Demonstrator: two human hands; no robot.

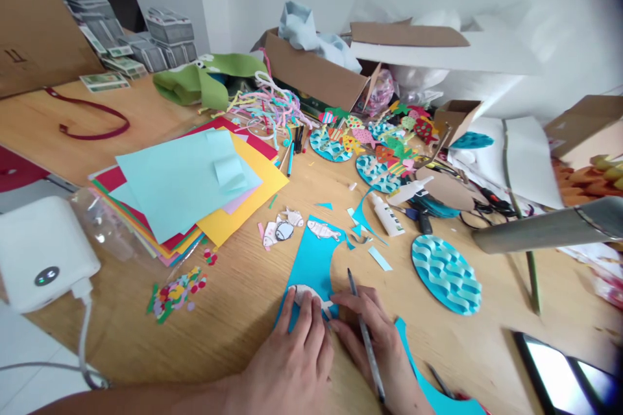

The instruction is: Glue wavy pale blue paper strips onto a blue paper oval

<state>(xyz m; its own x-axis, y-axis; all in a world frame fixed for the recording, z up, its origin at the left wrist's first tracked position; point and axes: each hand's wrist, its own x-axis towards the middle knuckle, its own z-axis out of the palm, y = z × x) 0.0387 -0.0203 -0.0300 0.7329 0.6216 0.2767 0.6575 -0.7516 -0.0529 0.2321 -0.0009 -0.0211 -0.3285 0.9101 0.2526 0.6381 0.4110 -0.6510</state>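
Observation:
My left hand (296, 353) lies with fingers spread over a white paper fish cutout (305, 292), pressing it on a piece of blue paper (314, 253). Just right of it, my right hand (372, 327) holds a grey pen (366, 343), its fingertips beside the fish's tail at the paper's edge. A second white fish (324, 229) rests at the blue paper's top. More small fish cutouts (283, 229) lie to the left of that paper.
Stacked coloured sheets (170, 188) and confetti (178, 292) lie left. A glue bottle (388, 214), a blue wavy oval (446, 274) and a metal tube (545, 227) are right. Behind stand pipe cleaners (272, 104) and a cardboard box (316, 68). A phone (559, 369) lies front right.

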